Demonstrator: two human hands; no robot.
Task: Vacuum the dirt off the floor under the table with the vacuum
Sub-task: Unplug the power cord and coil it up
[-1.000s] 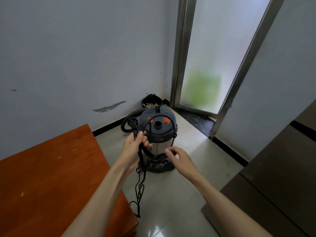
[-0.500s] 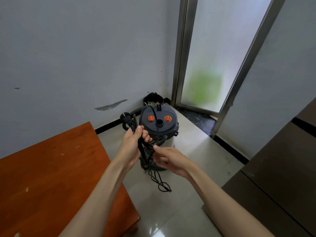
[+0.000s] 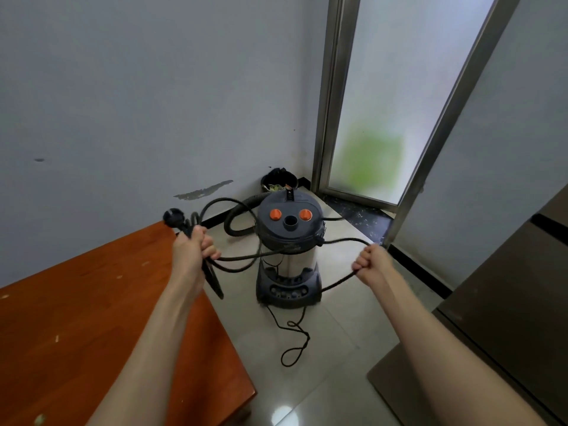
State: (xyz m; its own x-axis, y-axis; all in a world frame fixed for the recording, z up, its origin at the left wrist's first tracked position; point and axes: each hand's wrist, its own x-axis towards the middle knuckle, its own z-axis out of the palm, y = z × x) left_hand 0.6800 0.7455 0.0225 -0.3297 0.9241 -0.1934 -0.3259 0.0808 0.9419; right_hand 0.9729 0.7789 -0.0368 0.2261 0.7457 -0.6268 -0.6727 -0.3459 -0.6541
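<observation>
With both fists clamped on the black power cord, hands sit wide apart: left hand grips a bundle of loops, plug sticking up; right hand grips a single strand. Arms outstretched. Vacuum stands upright on the floor between them, beside the table. Hose end probably hidden behind the canister.

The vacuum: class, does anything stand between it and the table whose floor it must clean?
Nothing solid does. The vacuum stands on bare tile right of the table. Only its own power cord loops on the floor in front, and more cord is stretched between the left hand and right hand.
</observation>
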